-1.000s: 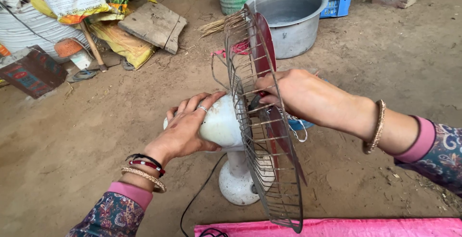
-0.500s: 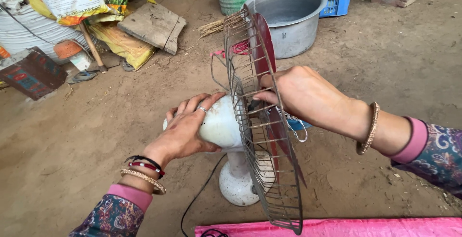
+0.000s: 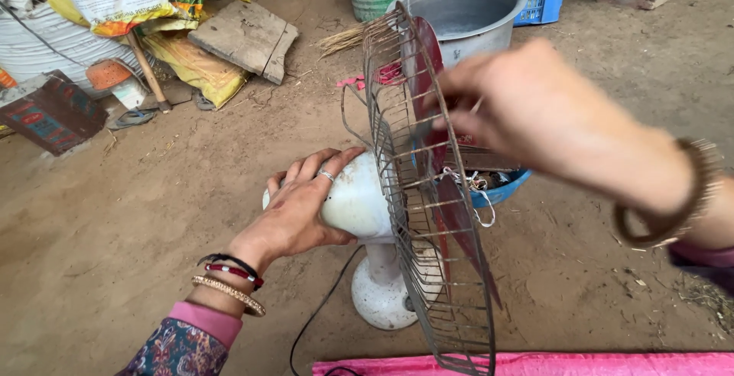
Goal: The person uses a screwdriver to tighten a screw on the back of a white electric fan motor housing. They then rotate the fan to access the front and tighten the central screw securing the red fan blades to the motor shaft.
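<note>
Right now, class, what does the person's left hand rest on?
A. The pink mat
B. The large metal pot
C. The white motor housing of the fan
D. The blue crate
C: the left hand lies spread over the white motor housing behind the rusty wire grille, while the metal pot stands apart behind the fan.
</note>
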